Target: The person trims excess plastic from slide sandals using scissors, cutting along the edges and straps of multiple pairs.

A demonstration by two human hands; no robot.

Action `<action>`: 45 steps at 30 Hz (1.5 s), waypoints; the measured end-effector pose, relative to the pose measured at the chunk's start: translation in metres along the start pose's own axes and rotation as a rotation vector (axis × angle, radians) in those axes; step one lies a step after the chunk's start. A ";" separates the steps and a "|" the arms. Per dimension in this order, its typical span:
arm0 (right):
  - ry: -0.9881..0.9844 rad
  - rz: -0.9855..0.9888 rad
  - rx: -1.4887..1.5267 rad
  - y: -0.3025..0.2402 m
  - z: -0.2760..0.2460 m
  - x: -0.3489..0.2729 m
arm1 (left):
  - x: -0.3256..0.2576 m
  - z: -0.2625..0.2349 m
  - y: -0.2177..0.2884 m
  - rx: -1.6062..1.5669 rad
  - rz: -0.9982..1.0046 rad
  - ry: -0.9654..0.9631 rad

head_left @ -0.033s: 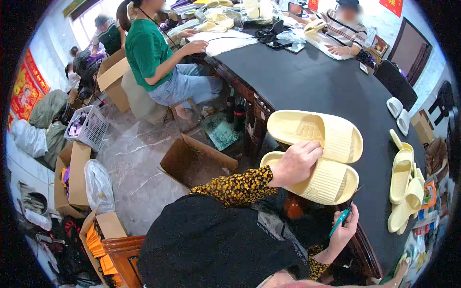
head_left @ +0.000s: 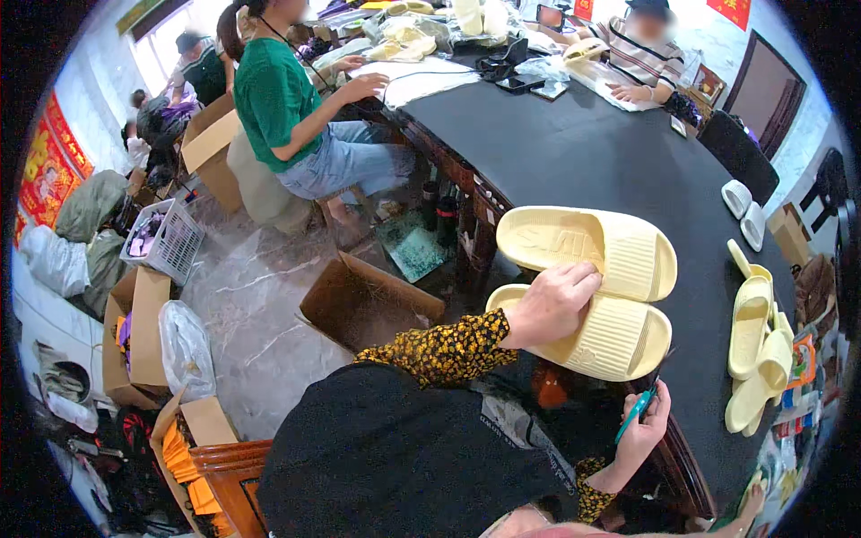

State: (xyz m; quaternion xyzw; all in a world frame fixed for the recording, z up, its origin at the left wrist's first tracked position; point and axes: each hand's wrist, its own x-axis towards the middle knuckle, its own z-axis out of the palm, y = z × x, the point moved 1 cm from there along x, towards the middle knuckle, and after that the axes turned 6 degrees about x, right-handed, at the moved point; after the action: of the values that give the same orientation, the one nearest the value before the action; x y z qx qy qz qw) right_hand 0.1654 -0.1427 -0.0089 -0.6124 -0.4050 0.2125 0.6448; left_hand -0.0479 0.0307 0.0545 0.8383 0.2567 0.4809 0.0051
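A pair of pale yellow slides is held up over the near edge of the black table. My left hand (head_left: 554, 307) is closed on their inner edges, gripping the far slide (head_left: 639, 257) and the near slide (head_left: 623, 341) together. Both toe ends point right, with ribbed straps facing up. Below the near slide's toe, my right hand (head_left: 642, 430) holds teal-handled scissors (head_left: 635, 414). Their dark tips reach up close to that toe; whether they touch it I cannot tell.
More yellow slides (head_left: 750, 327) and a white pair (head_left: 743, 213) lie at the table's right. An open cardboard box (head_left: 368, 300) stands on the floor. One person in green (head_left: 273, 99) sits at the far left, another in stripes (head_left: 641, 58) at the far side.
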 end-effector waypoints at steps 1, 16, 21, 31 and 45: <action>-0.007 -0.006 -0.024 -0.001 0.000 -0.001 | 0.001 -0.002 0.000 0.014 -0.001 0.014; 0.046 -0.023 0.015 0.002 -0.013 -0.011 | 0.005 0.000 0.011 0.023 0.005 0.025; 0.028 0.106 -0.001 -0.015 -0.017 -0.022 | 0.007 -0.005 0.006 0.029 0.053 0.061; -0.430 0.288 0.832 -0.044 0.039 -0.002 | -0.004 0.004 -0.018 0.031 -0.023 0.252; -0.748 0.485 1.002 -0.071 0.100 0.005 | -0.026 -0.005 -0.038 0.164 0.015 0.324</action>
State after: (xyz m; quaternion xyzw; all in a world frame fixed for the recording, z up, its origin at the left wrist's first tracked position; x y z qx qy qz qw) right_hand 0.0743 -0.0879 0.0530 -0.1979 -0.3045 0.7118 0.6011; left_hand -0.0790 0.0507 0.0266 0.7493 0.2864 0.5872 -0.1082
